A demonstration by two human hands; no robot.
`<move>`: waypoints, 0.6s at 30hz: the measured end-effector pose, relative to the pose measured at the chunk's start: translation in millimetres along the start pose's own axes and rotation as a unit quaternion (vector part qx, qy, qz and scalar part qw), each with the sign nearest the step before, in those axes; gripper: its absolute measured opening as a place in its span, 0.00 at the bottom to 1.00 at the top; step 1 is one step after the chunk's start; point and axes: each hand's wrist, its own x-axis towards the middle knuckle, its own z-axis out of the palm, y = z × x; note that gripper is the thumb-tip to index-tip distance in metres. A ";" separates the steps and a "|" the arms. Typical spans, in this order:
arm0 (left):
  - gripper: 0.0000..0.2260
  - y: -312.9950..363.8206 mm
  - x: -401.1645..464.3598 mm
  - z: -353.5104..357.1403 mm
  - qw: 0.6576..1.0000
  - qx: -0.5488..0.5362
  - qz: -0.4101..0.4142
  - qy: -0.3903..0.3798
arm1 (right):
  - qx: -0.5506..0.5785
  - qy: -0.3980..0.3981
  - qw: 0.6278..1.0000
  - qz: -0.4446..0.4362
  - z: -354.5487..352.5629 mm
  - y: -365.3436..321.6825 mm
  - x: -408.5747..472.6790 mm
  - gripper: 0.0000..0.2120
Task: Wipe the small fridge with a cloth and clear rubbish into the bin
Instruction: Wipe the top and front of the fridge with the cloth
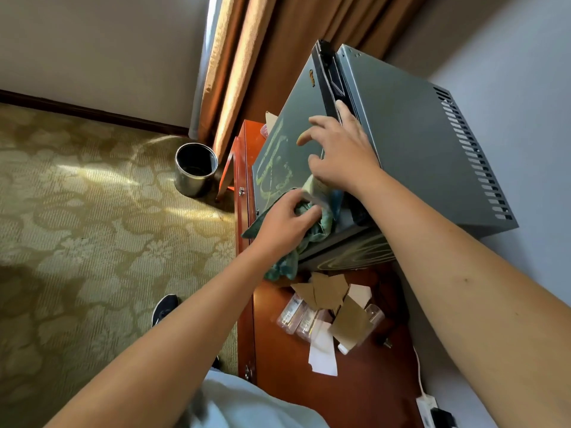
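Observation:
The small grey fridge (pixel 411 143) stands on a reddish wooden cabinet (pixel 364 387). Its door (pixel 287 149) faces left and carries yellow-green smears. My left hand (pixel 285 225) grips a bunched teal cloth (pixel 312 236) at the door's lower near corner. My right hand (pixel 336 152) rests on the door's top edge with its fingers spread. Rubbish lies on the cabinet in front of the fridge: torn cardboard pieces (pixel 327 291), white paper (pixel 323 353) and small clear plastic bottles (pixel 293 316). A shiny metal bin (pixel 196 169) stands on the carpet to the left.
Orange-brown curtains (pixel 247 57) hang behind the fridge and the bin. A patterned green carpet (pixel 92 227) covers the floor, and a dark shoe (pixel 163 308) shows on it. A white power strip (pixel 428 404) and its cable lie by the right wall.

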 end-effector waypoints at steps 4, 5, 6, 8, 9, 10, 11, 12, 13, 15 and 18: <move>0.10 -20.5 -6.4 3.3 0.995 -0.096 -0.029 0.011 | -0.002 -0.034 0.999 -0.003 -2.9 -2.5 -12.5 0.22; 0.13 -28.8 -11.6 2.2 0.994 -0.100 -0.040 0.008 | -0.004 -0.042 0.999 -0.003 -3.4 -3.5 -15.2 0.23; 0.15 -39.2 -17.5 2.0 0.996 -0.068 -0.051 0.007 | -0.007 -0.046 0.999 -0.004 -3.5 -4.2 -18.0 0.24; 0.12 -50.8 -29.4 4.9 0.996 0.000 -0.088 0.002 | -0.015 -0.048 0.999 -0.004 -3.4 -4.9 -22.4 0.25; 0.09 -53.9 -35.2 6.4 0.994 0.024 -0.101 0.012 | -0.019 -0.048 0.999 -0.005 -3.3 -5.0 -24.1 0.25; 0.08 -57.7 -39.2 10.0 0.994 0.033 -0.104 0.024 | -0.021 -0.049 0.999 -0.007 -3.3 -5.0 -25.4 0.25; 0.08 -58.8 -42.1 12.2 0.994 0.028 -0.105 0.034 | -0.022 -0.049 0.999 -0.008 -3.2 -5.3 -26.4 0.24; 0.08 -57.0 -44.0 14.9 0.994 0.013 -0.102 0.039 | -0.022 -0.048 0.999 -0.008 -3.5 -5.7 -26.9 0.25; 0.08 -53.6 -43.6 16.7 0.994 -0.010 -0.099 0.043 | -0.021 -0.048 0.999 -0.007 -3.7 -6.2 -27.3 0.25; 0.09 -44.6 -38.1 18.5 0.994 -0.056 -0.079 0.052 | -0.016 -0.050 0.999 -0.003 -4.7 -7.2 -28.1 0.26; 0.08 -40.0 -31.3 18.0 0.993 -0.092 -0.038 0.060 | -0.011 -0.050 0.999 -0.002 -4.5 -7.7 -29.9 0.26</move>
